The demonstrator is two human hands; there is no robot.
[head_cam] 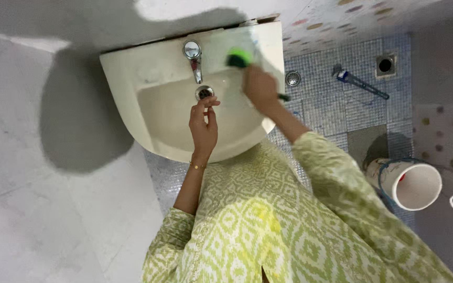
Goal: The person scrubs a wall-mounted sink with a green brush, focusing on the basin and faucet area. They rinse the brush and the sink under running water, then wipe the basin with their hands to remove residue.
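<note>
A person in a green-and-white patterned tunic is standing over a cream wall-mounted washbasin point(132, 78), seen from directly above. The right hand point(259, 86) is closing firmly around the dark handle of a green scrubbing brush point(238, 57), whose bristled head is pressing against the basin's rear ledge, just right of the chrome tap point(194, 56); the handle's end is sticking out below the fist. The left hand point(203, 123) is hovering inside the bowl, holding nothing, its fingers loosely curled with the fingertips drawn together just below the round metal drain point(204, 93); whether they are touching the basin cannot be told. A thin gold bracelet point(198, 166) is circling that wrist. On the blue mosaic floor point(331, 105) to the right, a blue-handled tool point(360, 84) is lying near a square floor drain point(386, 64), well apart from the basin, while a white bucket point(412, 183) with a blue rim is sitting beside the person's right sleeve.
</note>
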